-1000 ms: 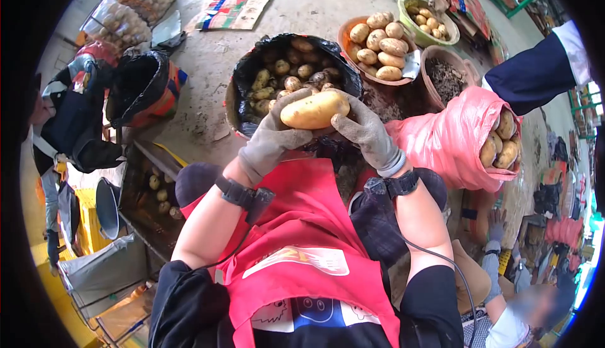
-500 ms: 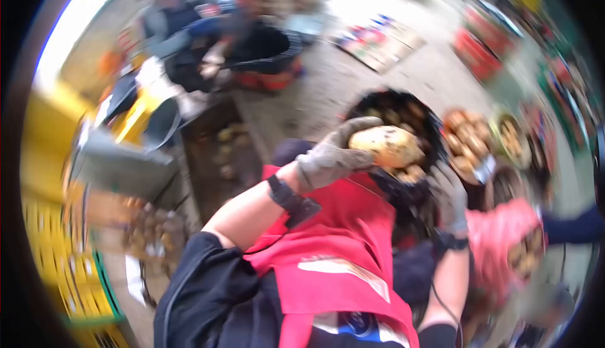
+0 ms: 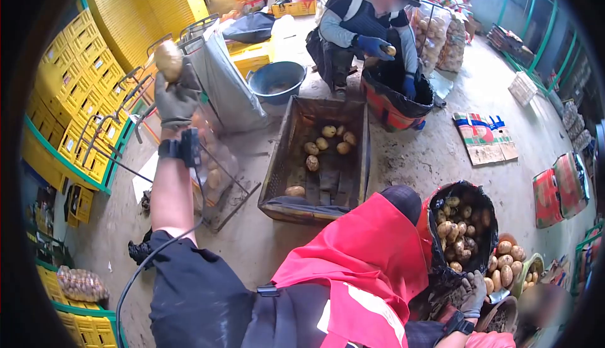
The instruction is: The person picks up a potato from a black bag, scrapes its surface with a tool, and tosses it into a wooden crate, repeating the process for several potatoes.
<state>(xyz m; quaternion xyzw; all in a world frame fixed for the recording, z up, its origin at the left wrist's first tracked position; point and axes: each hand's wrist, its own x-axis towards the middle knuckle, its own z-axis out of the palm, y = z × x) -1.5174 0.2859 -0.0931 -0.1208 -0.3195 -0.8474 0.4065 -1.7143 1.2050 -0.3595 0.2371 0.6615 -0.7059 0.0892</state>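
Observation:
High at the left, my left hand (image 3: 178, 99), in a grey glove, is closed around the lower part of a large pale potato (image 3: 169, 61). Low at the right, my gloved right hand (image 3: 474, 294) is beside the near rim of a bucket lined with a black bag (image 3: 432, 247); its fingers look extended, with nothing seen in them. Potatoes (image 3: 459, 233) lie inside that bucket. In front of me stands a worn crate (image 3: 270, 187) with several potatoes (image 3: 328, 132) on its bottom.
Across from me a co-worker (image 3: 353, 17) in blue gloves holds a potato over another black-lined container (image 3: 394, 111). A blue-grey tub (image 3: 277, 74) sits behind the crate. Yellow crates (image 3: 82, 77) are stacked at left. More potatoes (image 3: 504, 263) and flattened cardboard (image 3: 485, 140) are at right.
My left hand has carried the potato from above the bucket up to the far left. The view has turned leftward. My right hand stays by the bucket.

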